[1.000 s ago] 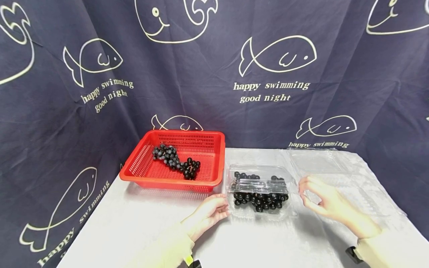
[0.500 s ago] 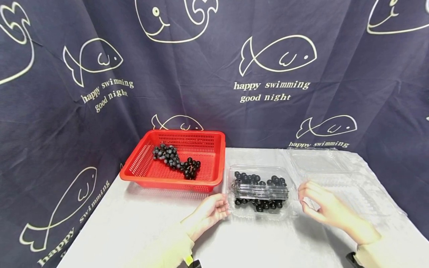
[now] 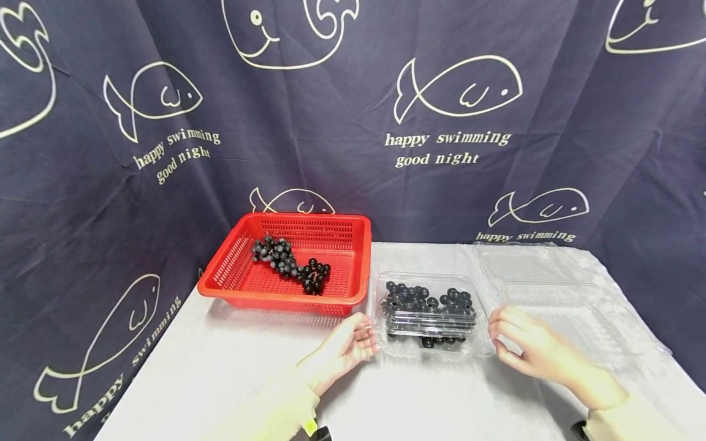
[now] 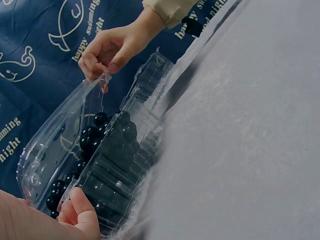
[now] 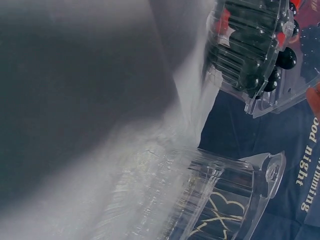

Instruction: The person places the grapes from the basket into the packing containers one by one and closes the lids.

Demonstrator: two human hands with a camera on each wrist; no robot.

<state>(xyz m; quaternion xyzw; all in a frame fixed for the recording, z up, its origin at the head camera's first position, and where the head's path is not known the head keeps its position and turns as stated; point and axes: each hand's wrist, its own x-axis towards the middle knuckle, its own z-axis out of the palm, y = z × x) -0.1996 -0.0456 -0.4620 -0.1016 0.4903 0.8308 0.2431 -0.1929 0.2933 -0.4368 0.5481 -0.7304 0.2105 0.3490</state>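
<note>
A clear plastic clamshell box (image 3: 425, 352) stands on the table between the hands, with black grapes (image 4: 90, 137) inside. Its hinged lid (image 4: 55, 130) is tilted over the fruit, its front edge raised above the base. At the box's left side, my left hand (image 3: 347, 344) holds the rim, the thumb (image 4: 82, 207) along the outside in the left wrist view. On the other side my right hand (image 3: 529, 343) pinches the lid's front corner between thumb and curled fingers. Only a fingertip (image 5: 315, 98) of the right hand enters the right wrist view.
A red perforated basket (image 3: 287, 301) at the back left contains bunches of dark grapes (image 3: 281, 256). To the right lies another clear clamshell box (image 3: 551, 294), its lid folded back. A dark blue fish-print cloth (image 3: 331, 135) hangs behind the white-covered table (image 3: 397, 404).
The lid's front edge has come down and forward over the grapes, the right hand moving slightly down with it. My left hand stays at the box's left side.
</note>
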